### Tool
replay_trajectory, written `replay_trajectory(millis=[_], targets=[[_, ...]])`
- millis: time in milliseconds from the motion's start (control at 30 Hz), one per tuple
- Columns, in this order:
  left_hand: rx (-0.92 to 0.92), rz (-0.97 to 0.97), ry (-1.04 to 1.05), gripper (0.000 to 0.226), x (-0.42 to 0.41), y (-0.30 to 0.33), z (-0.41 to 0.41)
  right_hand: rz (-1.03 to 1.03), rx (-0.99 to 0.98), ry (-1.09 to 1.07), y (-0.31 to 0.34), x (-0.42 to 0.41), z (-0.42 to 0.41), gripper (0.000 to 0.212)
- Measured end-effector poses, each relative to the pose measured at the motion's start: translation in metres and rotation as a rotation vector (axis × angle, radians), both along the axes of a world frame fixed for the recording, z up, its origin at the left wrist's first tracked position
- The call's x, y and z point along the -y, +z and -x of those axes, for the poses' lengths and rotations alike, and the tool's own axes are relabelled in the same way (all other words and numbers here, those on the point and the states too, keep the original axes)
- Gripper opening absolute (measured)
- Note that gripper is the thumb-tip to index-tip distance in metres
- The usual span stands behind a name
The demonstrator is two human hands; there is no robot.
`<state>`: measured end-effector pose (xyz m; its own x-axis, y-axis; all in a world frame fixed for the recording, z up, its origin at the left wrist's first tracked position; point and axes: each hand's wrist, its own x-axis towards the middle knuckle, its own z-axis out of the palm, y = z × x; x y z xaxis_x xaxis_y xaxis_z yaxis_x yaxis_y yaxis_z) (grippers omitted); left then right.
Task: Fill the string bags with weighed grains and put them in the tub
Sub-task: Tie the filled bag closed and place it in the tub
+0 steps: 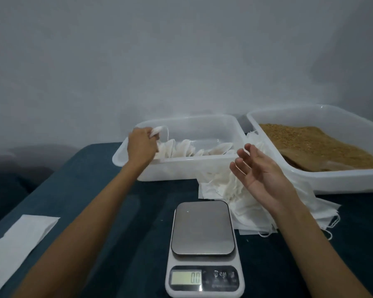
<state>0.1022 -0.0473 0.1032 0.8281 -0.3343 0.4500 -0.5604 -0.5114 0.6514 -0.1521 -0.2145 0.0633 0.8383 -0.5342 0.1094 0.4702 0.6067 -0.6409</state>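
Observation:
My left hand [142, 145] reaches over the near left corner of a clear plastic tub [202, 171] and pinches a white string bag [157, 130] at its top. Several filled white bags [194, 150] lie inside that tub. My right hand [258, 171] hovers open, palm turned left, above a heap of empty white string bags [224, 190] on the table. A second clear tub [340, 181] at the right holds brown grains [310, 145]. In front of me a digital scale [202, 248] stands with a bare steel plate, its display reading zero.
The table has a dark blue cover [116, 222]. A flat white bag or paper sheet [17, 241] lies near the left front edge. A grey wall rises right behind both tubs.

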Motion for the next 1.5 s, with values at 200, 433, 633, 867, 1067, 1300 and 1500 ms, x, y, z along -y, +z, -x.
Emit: replay_trajectory(millis=[200, 433, 633, 867, 1067, 1300, 1500], targets=[[-0.182, -0.528, 0.133, 0.013, -0.002, -0.004, -0.045, -0.03, 0.044, 0.006, 0.002, 0.008, 0.005, 0.013], [0.213, -0.141, -0.028, 0.01, 0.007, -0.006, 0.033, -0.047, 0.095, 0.013, 0.004, 0.013, 0.007, 0.015], [0.058, -0.503, -0.331, 0.041, 0.011, -0.054, 0.105, -0.03, 0.088, 0.022, 0.005, 0.009, 0.007, 0.015], [-0.343, -0.424, -0.307, 0.035, 0.028, -0.068, 0.103, -0.013, 0.074, 0.03, 0.006, 0.006, 0.007, 0.016], [-0.466, -0.027, -0.349, 0.022, 0.014, -0.059, 0.097, 0.036, 0.034, 0.005, 0.006, 0.004, 0.006, 0.015], [-0.755, 0.443, -0.324, 0.006, 0.011, -0.054, 0.108, 0.204, -0.051, 0.026, 0.004, -0.009, 0.004, 0.013], [-0.804, 0.452, -0.367, 0.007, 0.023, -0.054, 0.112, 0.199, -0.09, 0.017, 0.003, -0.009, 0.003, 0.013]])
